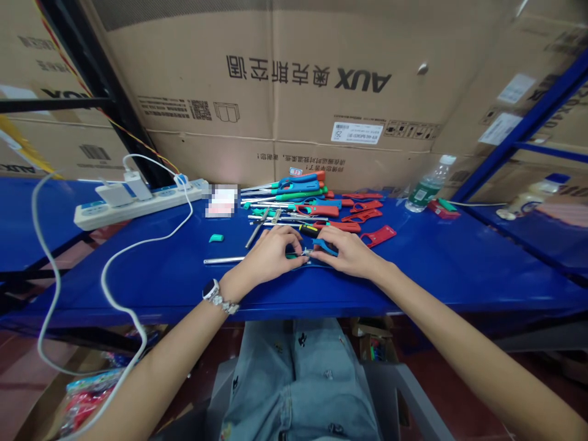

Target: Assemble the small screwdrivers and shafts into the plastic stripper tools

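Both hands meet over the front part of the blue table (184, 275). My left hand (275, 254) pinches a small silvery part (306, 252) between thumb and forefinger. On its right, my right hand (346, 251) has its fingers closed around a blue plastic handle piece (325, 247) beside the same small part. A metal tube (225, 261) lies to the left of my left hand. Just behind the hands is a black and yellow screwdriver handle (309, 231). Further back lies a pile of long-nosed lighters (298, 196) in blue, red and green.
A white power strip (151, 205) with a looping white cable (105, 269) stands at the left. Red handle shells (379, 236) lie right of the pile, a green cap (216, 237) left. A water bottle (425, 187) stands back right, before large cardboard boxes (294, 116).
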Available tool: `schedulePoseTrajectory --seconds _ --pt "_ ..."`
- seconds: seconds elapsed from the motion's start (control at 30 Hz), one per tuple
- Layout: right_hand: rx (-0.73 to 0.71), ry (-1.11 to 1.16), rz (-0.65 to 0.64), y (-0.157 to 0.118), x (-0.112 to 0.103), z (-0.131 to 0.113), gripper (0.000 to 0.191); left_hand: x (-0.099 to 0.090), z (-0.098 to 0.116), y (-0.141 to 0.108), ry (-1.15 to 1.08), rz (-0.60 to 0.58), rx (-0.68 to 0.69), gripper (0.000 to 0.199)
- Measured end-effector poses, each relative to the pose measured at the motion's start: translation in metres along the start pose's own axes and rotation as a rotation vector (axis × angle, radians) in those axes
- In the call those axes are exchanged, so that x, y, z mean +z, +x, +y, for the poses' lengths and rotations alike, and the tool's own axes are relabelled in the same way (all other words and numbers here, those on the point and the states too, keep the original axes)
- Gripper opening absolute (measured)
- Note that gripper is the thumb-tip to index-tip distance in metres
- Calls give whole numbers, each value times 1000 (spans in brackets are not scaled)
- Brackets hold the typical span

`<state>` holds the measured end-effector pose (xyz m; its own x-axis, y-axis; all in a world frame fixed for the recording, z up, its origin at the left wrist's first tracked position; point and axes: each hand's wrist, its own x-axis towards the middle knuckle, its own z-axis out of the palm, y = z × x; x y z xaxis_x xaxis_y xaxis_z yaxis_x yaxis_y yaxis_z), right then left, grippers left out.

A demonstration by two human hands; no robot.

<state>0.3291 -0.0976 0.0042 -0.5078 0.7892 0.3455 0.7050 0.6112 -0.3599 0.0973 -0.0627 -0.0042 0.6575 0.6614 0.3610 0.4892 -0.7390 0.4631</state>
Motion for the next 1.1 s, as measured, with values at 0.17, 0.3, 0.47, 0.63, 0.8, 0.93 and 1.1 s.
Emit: schedulePoseTrajectory --seconds 0.17,0.3,0.47,0.63,0.8,0.93,1.1 --pt "62 40 2 -1 -2 -1 28 -1 3 -5 7 7 -5 30" --pt "103 19 -18 -4 -3 -3 23 -2 5 -12 37 -13 7 40" --pt "99 -59 -5 -9 1 -7 22 0 -1 -13 -24 -57 18 33" --pt "99 -126 8 -10 4 -11 20 2 -7 -13 -38 -40 33 28" --pt "68 -175 25 -9 8 -13 15 -1 -4 -14 54 -38 73 25" --pt "44 -263 18 -10 10 -15 14 -3 -2 -15 128 -30 107 23" --pt "2 -288 39 -14 10 -16 17 -5 -1 -15 199 -27 136 22"
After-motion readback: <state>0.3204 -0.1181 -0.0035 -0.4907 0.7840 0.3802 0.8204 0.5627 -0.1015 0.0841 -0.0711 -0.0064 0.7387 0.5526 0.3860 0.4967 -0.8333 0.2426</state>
